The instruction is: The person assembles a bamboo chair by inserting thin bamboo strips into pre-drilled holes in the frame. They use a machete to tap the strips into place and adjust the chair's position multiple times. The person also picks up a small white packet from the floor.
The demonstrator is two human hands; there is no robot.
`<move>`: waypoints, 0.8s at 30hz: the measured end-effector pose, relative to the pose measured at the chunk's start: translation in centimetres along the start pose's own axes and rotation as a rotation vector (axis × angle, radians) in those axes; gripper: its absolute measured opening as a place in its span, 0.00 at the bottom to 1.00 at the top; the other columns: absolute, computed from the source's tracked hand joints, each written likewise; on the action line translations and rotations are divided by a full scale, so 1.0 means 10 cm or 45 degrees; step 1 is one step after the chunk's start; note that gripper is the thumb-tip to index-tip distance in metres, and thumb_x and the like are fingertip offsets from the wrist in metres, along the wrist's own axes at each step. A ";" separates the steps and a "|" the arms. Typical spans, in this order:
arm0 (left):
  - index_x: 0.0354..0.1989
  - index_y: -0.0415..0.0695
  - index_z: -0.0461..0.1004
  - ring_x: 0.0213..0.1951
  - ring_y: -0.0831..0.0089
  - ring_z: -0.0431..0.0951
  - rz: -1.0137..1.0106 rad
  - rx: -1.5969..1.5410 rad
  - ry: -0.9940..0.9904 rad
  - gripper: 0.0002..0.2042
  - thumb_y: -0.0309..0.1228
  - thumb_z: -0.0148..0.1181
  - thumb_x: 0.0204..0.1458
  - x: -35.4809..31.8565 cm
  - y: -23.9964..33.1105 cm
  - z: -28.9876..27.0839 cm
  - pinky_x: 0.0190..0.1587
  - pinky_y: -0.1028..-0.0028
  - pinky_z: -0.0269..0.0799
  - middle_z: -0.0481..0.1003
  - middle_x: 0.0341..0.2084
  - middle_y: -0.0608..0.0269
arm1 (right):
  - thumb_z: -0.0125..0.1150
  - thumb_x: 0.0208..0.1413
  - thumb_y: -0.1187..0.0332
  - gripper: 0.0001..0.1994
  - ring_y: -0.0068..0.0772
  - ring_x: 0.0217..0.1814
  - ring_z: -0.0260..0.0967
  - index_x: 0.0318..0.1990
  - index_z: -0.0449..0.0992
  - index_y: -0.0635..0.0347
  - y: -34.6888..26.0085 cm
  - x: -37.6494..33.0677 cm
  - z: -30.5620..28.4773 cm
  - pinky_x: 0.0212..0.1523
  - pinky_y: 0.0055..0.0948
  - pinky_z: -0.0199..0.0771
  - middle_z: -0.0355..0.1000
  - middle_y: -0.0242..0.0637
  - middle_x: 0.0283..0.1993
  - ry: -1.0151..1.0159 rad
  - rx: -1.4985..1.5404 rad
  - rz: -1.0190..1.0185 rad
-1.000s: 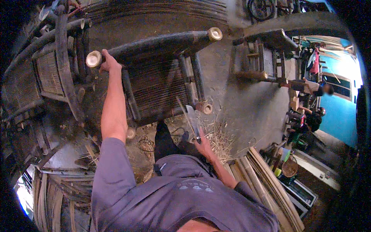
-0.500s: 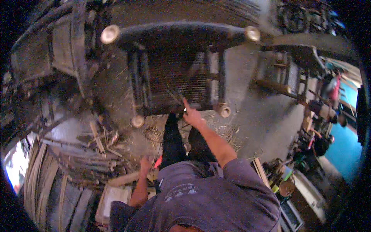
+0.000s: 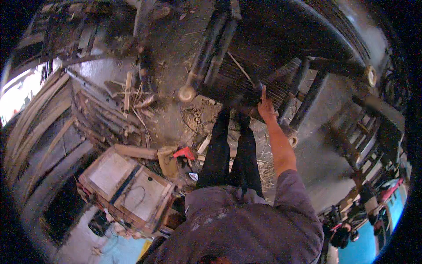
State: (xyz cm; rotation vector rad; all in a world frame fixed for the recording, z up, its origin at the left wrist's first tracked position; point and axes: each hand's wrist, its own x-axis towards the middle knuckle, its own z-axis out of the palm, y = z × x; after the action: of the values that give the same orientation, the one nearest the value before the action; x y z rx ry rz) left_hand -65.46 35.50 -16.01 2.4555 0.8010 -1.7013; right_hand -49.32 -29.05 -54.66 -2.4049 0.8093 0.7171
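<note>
My right hand (image 3: 267,109) is closed around the dark handle of a long thin tool (image 3: 241,68), probably bladed, its index finger stretched along it. The tool reaches up and left over the slatted seat of a dark bamboo chair (image 3: 211,48). Pale, cut round ends show on the chair's poles. My hand is at the seat's near edge; whether it rests on the slats I cannot tell. My left hand is out of sight.
At the lower left stands a wooden box (image 3: 145,193) with pale panels, and a red object (image 3: 184,153) lies near it. Bamboo strips (image 3: 39,119) lean at the far left. Wood scraps (image 3: 128,92) litter the floor. Another piece of furniture (image 3: 367,136) stands at the right.
The view has swung left, so the chair now sits farther up and right, tilted. My left hand has left the picture. The tool stays in my right hand.
</note>
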 end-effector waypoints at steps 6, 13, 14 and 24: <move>0.33 0.42 0.73 0.31 0.53 0.74 0.147 -0.181 0.029 0.13 0.40 0.53 0.50 0.04 0.12 0.75 0.32 0.58 0.67 0.74 0.30 0.51 | 0.53 0.52 0.65 0.21 0.57 0.42 0.69 0.54 0.69 0.61 -0.11 -0.45 -0.27 0.42 0.46 0.70 0.70 0.56 0.42 0.511 0.163 -0.117; 0.33 0.43 0.73 0.32 0.55 0.73 0.214 -0.446 0.090 0.12 0.40 0.53 0.50 0.19 0.16 1.62 0.33 0.59 0.67 0.74 0.32 0.53 | 0.57 0.50 0.66 0.14 0.52 0.33 0.69 0.43 0.71 0.63 -0.06 -1.42 -0.66 0.35 0.43 0.69 0.71 0.48 0.31 0.545 0.471 -0.462; 0.33 0.43 0.73 0.32 0.56 0.73 0.230 -0.483 0.106 0.12 0.40 0.53 0.50 0.26 0.23 1.68 0.33 0.59 0.67 0.74 0.32 0.54 | 0.56 0.50 0.65 0.14 0.53 0.34 0.69 0.41 0.71 0.64 0.01 -1.49 -0.69 0.34 0.44 0.69 0.72 0.49 0.31 0.313 0.294 -0.334; 0.33 0.45 0.73 0.33 0.59 0.73 0.251 -1.234 0.214 0.11 0.39 0.52 0.51 0.59 1.37 2.59 0.34 0.61 0.68 0.73 0.34 0.57 | 0.55 0.51 0.55 0.17 0.46 0.30 0.69 0.37 0.75 0.62 0.99 -1.44 -0.14 0.29 0.45 0.67 0.74 0.44 0.34 -0.611 -1.206 -0.976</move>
State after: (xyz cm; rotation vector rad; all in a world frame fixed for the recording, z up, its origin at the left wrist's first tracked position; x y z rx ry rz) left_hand -80.23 17.56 -34.83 1.8869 1.0254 -0.7408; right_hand -65.21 -31.11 -47.67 -2.7486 -0.8031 1.4348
